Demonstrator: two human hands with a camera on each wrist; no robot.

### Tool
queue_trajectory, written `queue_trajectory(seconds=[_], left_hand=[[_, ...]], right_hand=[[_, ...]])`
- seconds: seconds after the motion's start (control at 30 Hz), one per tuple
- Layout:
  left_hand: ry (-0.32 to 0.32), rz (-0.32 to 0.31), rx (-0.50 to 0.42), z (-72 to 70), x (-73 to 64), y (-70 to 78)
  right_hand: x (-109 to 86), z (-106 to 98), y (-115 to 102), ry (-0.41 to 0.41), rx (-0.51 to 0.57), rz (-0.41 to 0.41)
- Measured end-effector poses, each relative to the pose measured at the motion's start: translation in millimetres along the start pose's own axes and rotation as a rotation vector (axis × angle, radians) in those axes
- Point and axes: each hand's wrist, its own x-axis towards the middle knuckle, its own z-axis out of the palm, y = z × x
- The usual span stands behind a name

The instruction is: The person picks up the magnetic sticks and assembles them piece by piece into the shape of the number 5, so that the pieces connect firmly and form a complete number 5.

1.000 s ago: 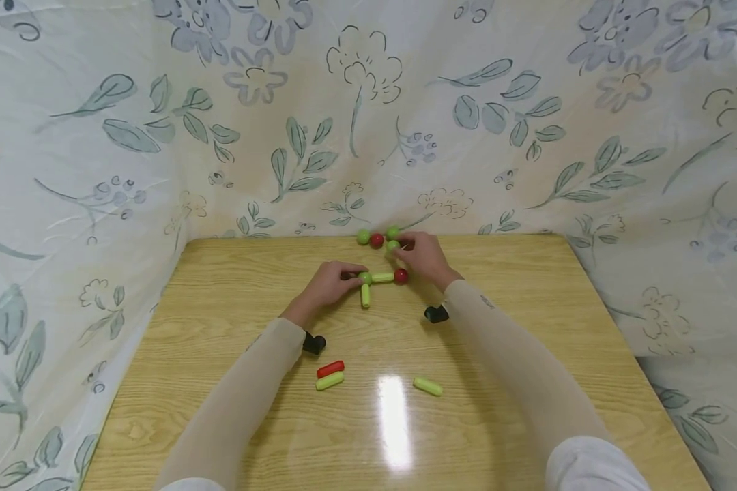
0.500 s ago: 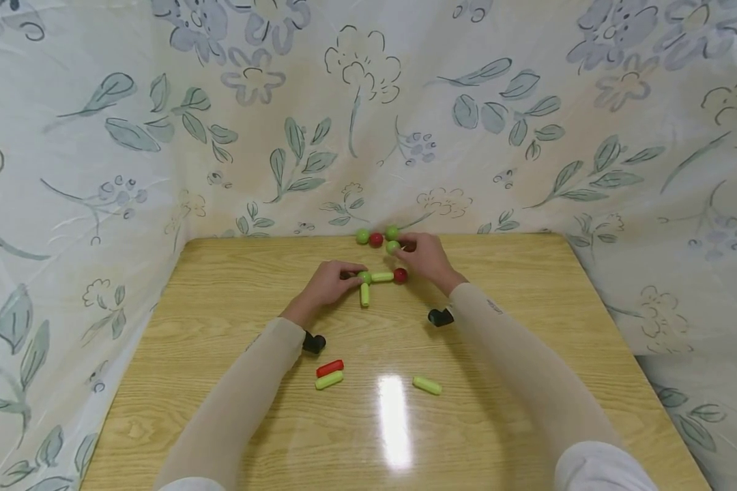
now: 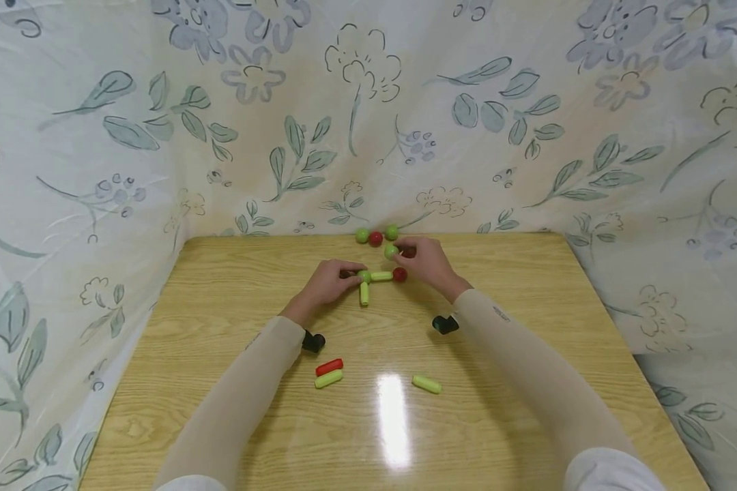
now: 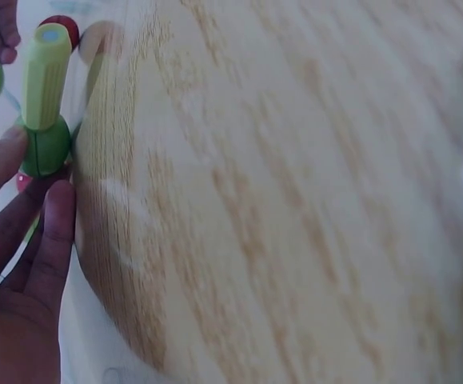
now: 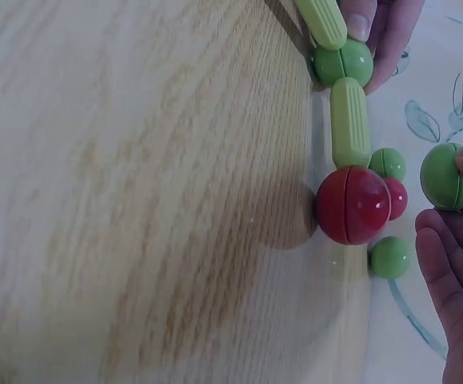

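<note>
My left hand (image 3: pixel 330 283) pinches a green ball (image 3: pixel 365 277) between thumb and fingers. From that ball one yellow-green rod (image 3: pixel 381 276) runs right to a red ball (image 3: pixel 400 275), and a second yellow-green rod (image 3: pixel 364 294) points toward me. In the left wrist view the second rod (image 4: pixel 45 76) sticks out of the held green ball (image 4: pixel 45 148). Just beyond the red ball, my right hand (image 3: pixel 428 264) pinches a separate green ball (image 3: pixel 391 252). The right wrist view shows this green ball (image 5: pixel 447 178) apart from the larger-looking red ball (image 5: pixel 353 206).
Along the table's back edge sit a green ball (image 3: pixel 362 235), a red ball (image 3: pixel 375 239) and another green ball (image 3: pixel 392 232). Nearer me lie a red rod (image 3: pixel 329 367), a yellow-green rod (image 3: pixel 328 379) beside it and one more yellow-green rod (image 3: pixel 426 384). Patterned cloth (image 3: pixel 368 136) hangs behind.
My right hand has drawn its green ball slightly toward me, away from the balls at the back edge. The left hand keeps its grip in nearly the same spot.
</note>
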Motion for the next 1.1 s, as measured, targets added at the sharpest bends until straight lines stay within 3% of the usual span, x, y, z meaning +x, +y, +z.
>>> queue_trajectory(seconds=[0.3,0.77,1.1], left_hand=[[0.017,0.034,0.004,2.1,1.7,-4.3],[0.023,0.031,-0.010,2.2,0.2,-2.9],[0.024,0.045,-0.013,3.5,0.3,-4.4]], right_hand=[[-12.5,-1,-3,-0.023,0.018,-0.032],[-32.2,3,-5,-0.031,0.063,-0.069],[-44.6,10,-15,-0.023,0.061,-0.144]])
